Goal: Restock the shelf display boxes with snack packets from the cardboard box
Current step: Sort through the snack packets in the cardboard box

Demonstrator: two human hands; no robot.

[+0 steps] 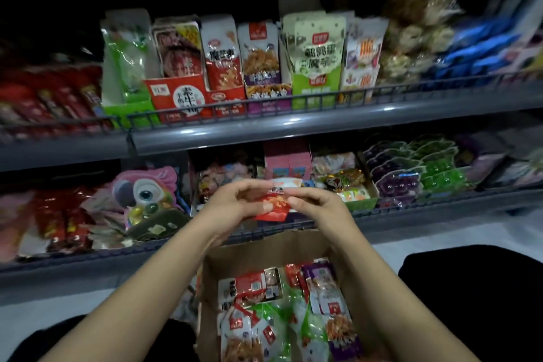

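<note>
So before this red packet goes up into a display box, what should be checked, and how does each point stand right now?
1. Both hands on the red packet: ok, left hand and right hand pinch it.
2. Single packet held: cannot tell, edges overlap.
3. Matching red display box on the upper shelf: ok, visible.
4. Room in that box: cannot tell, packets stand in it.
5. Cardboard box stocked: ok, packets inside.
</note>
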